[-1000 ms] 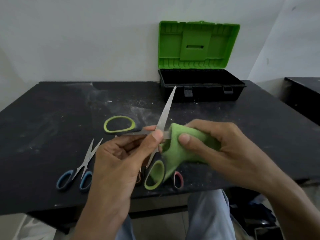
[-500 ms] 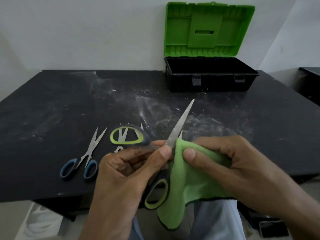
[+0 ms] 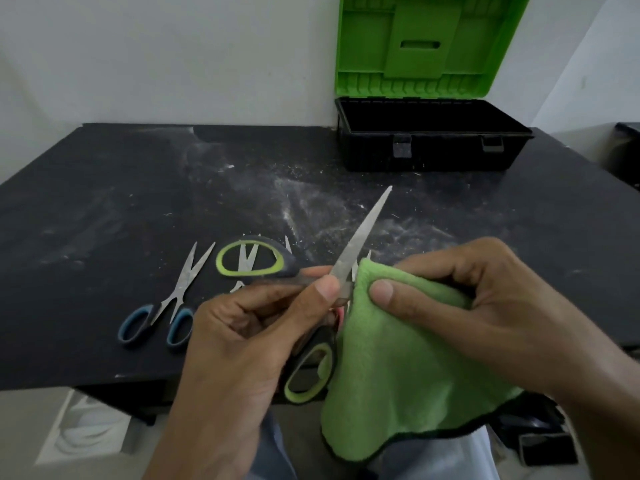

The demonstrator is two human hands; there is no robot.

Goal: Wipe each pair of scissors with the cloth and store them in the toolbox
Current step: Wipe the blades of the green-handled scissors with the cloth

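My left hand (image 3: 242, 341) pinches the large green-handled scissors (image 3: 360, 237) near their pivot, the blades spread wide. One blade points up and to the right, and the two green-lined handle loops stick out to the left and downward. My right hand (image 3: 467, 306) grips the green cloth (image 3: 398, 375), which is folded over the other blade beside the pivot and hangs below the table edge. The toolbox (image 3: 433, 147) stands open at the back right, its green lid upright and its black tub showing nothing inside.
Blue-handled scissors (image 3: 169, 306) lie on the dusty black table (image 3: 104, 220) left of my hands. More small scissors lie behind my hands, mostly hidden, with blade tips and a pink handle showing. A second dark table stands at the far right.
The view has dropped and come closer, so the toolbox sits higher in frame. The cloth has unfolded and now hangs lower over the table edge. My hands keep their hold on the scissors.
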